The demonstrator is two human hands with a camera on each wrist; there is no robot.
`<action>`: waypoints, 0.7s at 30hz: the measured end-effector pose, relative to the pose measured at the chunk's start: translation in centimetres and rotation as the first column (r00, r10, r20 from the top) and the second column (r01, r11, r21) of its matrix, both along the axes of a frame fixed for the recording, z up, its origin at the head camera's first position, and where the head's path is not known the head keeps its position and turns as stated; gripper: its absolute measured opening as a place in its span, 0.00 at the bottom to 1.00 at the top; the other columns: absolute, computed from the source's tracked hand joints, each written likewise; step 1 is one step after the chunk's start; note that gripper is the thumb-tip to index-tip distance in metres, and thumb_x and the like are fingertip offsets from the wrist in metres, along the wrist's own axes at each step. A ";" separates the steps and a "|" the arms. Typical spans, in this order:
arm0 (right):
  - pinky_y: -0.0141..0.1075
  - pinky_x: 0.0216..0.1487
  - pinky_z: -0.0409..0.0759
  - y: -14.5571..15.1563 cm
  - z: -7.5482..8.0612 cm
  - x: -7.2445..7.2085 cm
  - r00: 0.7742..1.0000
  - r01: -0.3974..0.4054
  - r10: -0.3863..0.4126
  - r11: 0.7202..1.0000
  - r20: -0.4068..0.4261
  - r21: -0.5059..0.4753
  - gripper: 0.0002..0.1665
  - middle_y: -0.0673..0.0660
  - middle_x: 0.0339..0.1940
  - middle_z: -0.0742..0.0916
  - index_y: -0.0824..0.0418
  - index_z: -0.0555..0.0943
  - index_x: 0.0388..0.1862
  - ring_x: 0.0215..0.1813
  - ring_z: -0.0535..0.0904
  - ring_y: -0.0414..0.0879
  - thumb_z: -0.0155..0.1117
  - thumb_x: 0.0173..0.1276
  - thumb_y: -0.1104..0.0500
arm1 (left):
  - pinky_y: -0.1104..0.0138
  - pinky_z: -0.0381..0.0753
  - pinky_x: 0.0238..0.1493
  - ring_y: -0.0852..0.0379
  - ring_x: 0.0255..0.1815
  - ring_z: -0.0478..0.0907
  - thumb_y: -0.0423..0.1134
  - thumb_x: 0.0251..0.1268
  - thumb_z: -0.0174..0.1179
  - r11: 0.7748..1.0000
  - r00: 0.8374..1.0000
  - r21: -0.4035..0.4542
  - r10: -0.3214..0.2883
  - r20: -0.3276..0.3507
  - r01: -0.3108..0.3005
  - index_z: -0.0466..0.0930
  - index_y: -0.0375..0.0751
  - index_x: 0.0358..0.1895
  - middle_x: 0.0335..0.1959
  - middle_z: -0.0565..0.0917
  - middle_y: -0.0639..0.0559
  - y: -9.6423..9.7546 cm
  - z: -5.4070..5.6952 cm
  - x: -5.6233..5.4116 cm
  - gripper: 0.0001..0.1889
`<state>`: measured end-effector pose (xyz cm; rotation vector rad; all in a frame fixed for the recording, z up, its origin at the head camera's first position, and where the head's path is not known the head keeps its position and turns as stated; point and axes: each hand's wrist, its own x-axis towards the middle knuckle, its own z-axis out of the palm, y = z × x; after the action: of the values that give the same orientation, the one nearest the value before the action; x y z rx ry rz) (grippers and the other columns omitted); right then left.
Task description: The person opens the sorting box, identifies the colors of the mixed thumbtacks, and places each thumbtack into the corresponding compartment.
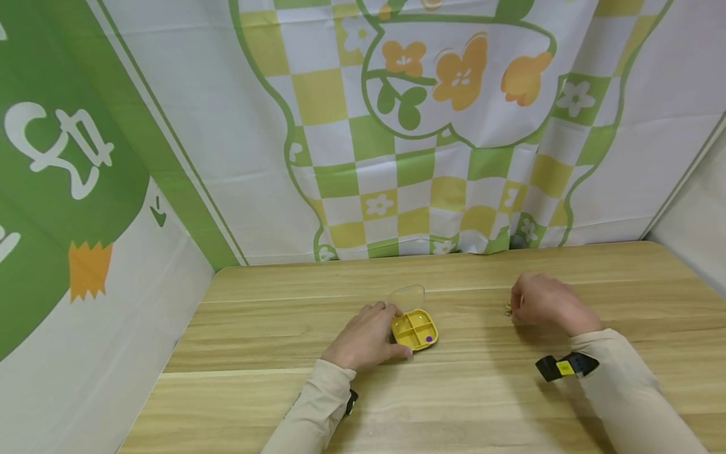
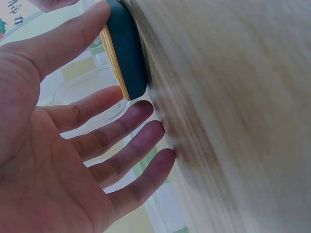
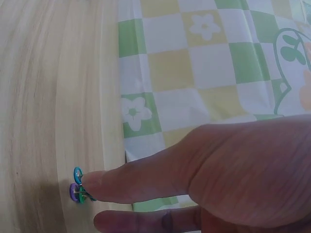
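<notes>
A small yellow pill box (image 1: 414, 330) with four compartments and a dark teal outside (image 2: 129, 51) lies on the table. Its clear lid (image 1: 409, 296) is raised at the back. One purple thumbtack (image 1: 428, 339) sits in the front right compartment. My left hand (image 1: 365, 337) holds the box by its left side between thumb and index finger, the other fingers spread near the tabletop. Farther right, my right hand (image 1: 544, 304) reaches down to several thumbtacks (image 1: 507, 309). Its thumb tip overlaps blue (image 3: 77, 175), purple (image 3: 74, 192) and green tacks (image 3: 82, 194); a finger stands apart below the thumb.
The wooden table (image 1: 283, 302) runs back to a checked, flower-printed curtain (image 1: 414, 170). A green and white printed curtain (image 1: 74, 189) borders the left side. Black straps (image 1: 567, 366) sit on both wrists.
</notes>
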<state>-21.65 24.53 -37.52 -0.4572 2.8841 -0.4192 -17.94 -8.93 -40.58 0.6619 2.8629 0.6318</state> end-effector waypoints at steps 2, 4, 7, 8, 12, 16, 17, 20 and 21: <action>0.42 0.28 0.73 0.0 0.0 0.0 1.000 0.002 -0.002 1.000 0.008 0.001 0.08 0.50 0.26 0.82 0.52 0.83 0.21 0.28 0.75 0.47 0.73 0.54 0.62 | 0.53 0.75 0.63 0.49 0.53 0.76 0.52 0.54 0.77 1.000 1.000 0.001 0.000 0.001 0.000 0.77 0.39 0.63 0.55 0.81 0.46 0.0 0.0 0.0 0.36; 0.41 0.28 0.73 0.0 0.0 0.0 1.000 0.002 -0.002 1.000 0.015 0.001 0.08 0.50 0.26 0.82 0.53 0.83 0.21 0.28 0.75 0.47 0.74 0.55 0.61 | 0.53 0.75 0.62 0.50 0.52 0.76 0.52 0.54 0.77 1.000 1.000 0.002 -0.001 0.000 0.001 0.77 0.39 0.63 0.54 0.81 0.47 0.0 0.0 0.0 0.35; 0.41 0.28 0.73 -0.1 -0.1 0.0 1.000 0.003 -0.003 1.000 0.020 -0.001 0.08 0.50 0.26 0.82 0.53 0.83 0.21 0.27 0.74 0.47 0.73 0.55 0.62 | 0.53 0.76 0.61 0.51 0.50 0.76 0.52 0.54 0.77 1.000 1.000 0.002 -0.006 -0.004 0.006 0.77 0.39 0.63 0.53 0.81 0.47 0.0 0.0 0.0 0.35; 0.41 0.28 0.73 -0.1 -0.1 0.0 1.000 0.003 -0.003 1.000 0.018 0.000 0.08 0.50 0.26 0.82 0.53 0.83 0.21 0.27 0.74 0.47 0.73 0.54 0.62 | 0.54 0.76 0.61 0.51 0.50 0.76 0.52 0.54 0.77 1.000 1.000 0.003 -0.006 -0.004 0.006 0.77 0.39 0.62 0.53 0.81 0.47 0.0 0.0 0.0 0.35; 0.42 0.28 0.73 -0.1 -0.2 0.0 1.000 0.003 -0.003 1.000 0.008 0.009 0.09 0.50 0.26 0.82 0.52 0.83 0.20 0.28 0.74 0.48 0.74 0.55 0.62 | 0.54 0.77 0.59 0.52 0.49 0.76 0.52 0.54 0.77 1.000 1.000 0.004 -0.006 -0.004 0.006 0.77 0.39 0.62 0.53 0.81 0.48 0.0 -0.1 0.0 0.35; 0.41 0.28 0.72 -0.1 -0.2 0.1 1.000 0.010 -0.010 1.000 0.009 0.016 0.10 0.50 0.26 0.82 0.52 0.82 0.20 0.29 0.74 0.48 0.75 0.56 0.61 | 0.54 0.77 0.59 0.52 0.49 0.76 0.52 0.54 0.77 1.000 1.000 0.004 -0.004 -0.002 0.004 0.77 0.39 0.63 0.53 0.81 0.47 0.0 -0.1 0.0 0.36; 0.41 0.27 0.71 -0.2 -0.3 0.1 1.000 0.013 -0.013 1.000 0.012 0.016 0.10 0.50 0.26 0.82 0.52 0.82 0.20 0.29 0.74 0.48 0.75 0.56 0.61 | 0.54 0.77 0.59 0.52 0.50 0.76 0.52 0.54 0.77 1.000 1.000 0.005 -0.003 -0.002 0.003 0.77 0.39 0.63 0.53 0.81 0.47 0.0 -0.1 0.0 0.36; 0.40 0.26 0.70 -0.2 -0.3 0.1 1.000 0.021 -0.022 1.000 0.016 0.015 0.10 0.49 0.25 0.81 0.52 0.82 0.20 0.28 0.73 0.47 0.75 0.57 0.61 | 0.54 0.76 0.60 0.51 0.50 0.76 0.52 0.54 0.77 1.000 1.000 0.006 0.000 0.001 0.000 0.77 0.39 0.63 0.54 0.81 0.47 0.0 -0.1 -0.1 0.36; 0.40 0.26 0.70 -0.2 -0.3 0.1 1.000 0.022 -0.022 1.000 0.013 0.016 0.10 0.49 0.25 0.81 0.52 0.82 0.20 0.28 0.73 0.47 0.75 0.57 0.61 | 0.54 0.76 0.60 0.51 0.50 0.76 0.52 0.54 0.77 1.000 1.000 0.005 0.001 0.002 -0.001 0.77 0.39 0.63 0.54 0.81 0.47 0.0 -0.1 -0.1 0.36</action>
<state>-21.52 24.30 -37.87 -0.4192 2.8795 -0.4010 -17.99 -8.93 -40.67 0.6608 2.8604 0.6397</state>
